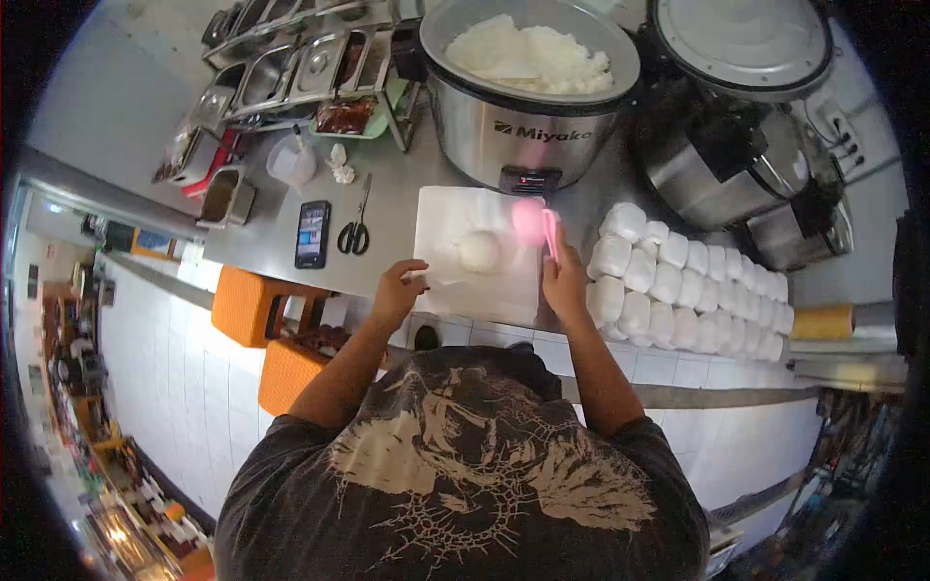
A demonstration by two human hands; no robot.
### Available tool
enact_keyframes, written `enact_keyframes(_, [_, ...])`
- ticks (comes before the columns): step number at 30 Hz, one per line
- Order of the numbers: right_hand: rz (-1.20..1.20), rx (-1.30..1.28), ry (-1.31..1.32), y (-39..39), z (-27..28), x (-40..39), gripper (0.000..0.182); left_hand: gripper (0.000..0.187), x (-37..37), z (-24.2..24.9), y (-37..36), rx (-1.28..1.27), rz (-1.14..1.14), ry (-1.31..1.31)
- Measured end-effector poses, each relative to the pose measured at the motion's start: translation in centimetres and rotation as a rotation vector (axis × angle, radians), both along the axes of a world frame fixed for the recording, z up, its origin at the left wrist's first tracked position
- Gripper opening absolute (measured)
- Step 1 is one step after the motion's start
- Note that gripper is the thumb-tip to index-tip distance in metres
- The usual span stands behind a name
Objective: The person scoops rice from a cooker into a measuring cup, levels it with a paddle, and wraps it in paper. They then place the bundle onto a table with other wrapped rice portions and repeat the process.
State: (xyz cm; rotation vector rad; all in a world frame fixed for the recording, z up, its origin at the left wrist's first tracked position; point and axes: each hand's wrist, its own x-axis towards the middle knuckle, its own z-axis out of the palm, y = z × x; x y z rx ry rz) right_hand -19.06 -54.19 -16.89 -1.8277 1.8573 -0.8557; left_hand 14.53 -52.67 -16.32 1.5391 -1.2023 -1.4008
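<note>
A mound of white rice point(480, 252) sits in the middle of a sheet of white paper point(441, 218) on the steel counter. My right hand point(565, 281) is wrapped round the handle of a pink scoop point(532, 223), whose rounded bowl is over the paper's upper right part, right of the mound. At the paper's left edge is my left hand point(399, 292), its fingers bent and a little apart with nothing seen between them.
A large rice cooker point(528, 131) full of rice stands behind the paper. Stacked white wrapped bundles point(668, 276) line the right side. Scissors point(356, 223), a phone point(312, 234) and a plastic cup point(292, 161) lie leftward, below a rack of metal pans point(266, 77).
</note>
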Motion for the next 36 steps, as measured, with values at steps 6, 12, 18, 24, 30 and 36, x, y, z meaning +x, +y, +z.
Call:
enact_keyframes(6, [-0.304,-0.221,0.075,-1.6,-3.9,0.2,0.075,0.029,2.7,2.1,-0.5,-0.037,-0.271,0.170])
enact_keyframes(12, [0.163,-0.196,0.365,1.2,3.8,3.7,0.089,0.024,4.0,1.0,-2.1,-0.218,-0.370,-0.081])
enact_keyframes(18, [0.092,0.258,0.202,3.1,-0.1,3.7,0.041,0.014,5.2,-1.3,-3.3,-0.655,-0.428,-0.384])
enact_keyframes(24, [0.248,-0.166,-0.149,6.1,1.6,3.6,0.022,0.005,6.0,-0.3,-0.8,-0.899,-0.519,-0.214])
enact_keyframes(30, [-0.129,0.176,-0.419,3.2,-1.7,4.8,0.017,0.014,3.2,-1.8,-0.3,-0.210,-0.178,-0.272])
enact_keyframes(36, [-0.103,-0.010,-0.090,0.5,-3.5,6.0,0.020,0.020,2.6,-4.2,-1.7,-0.298,-0.145,-0.683])
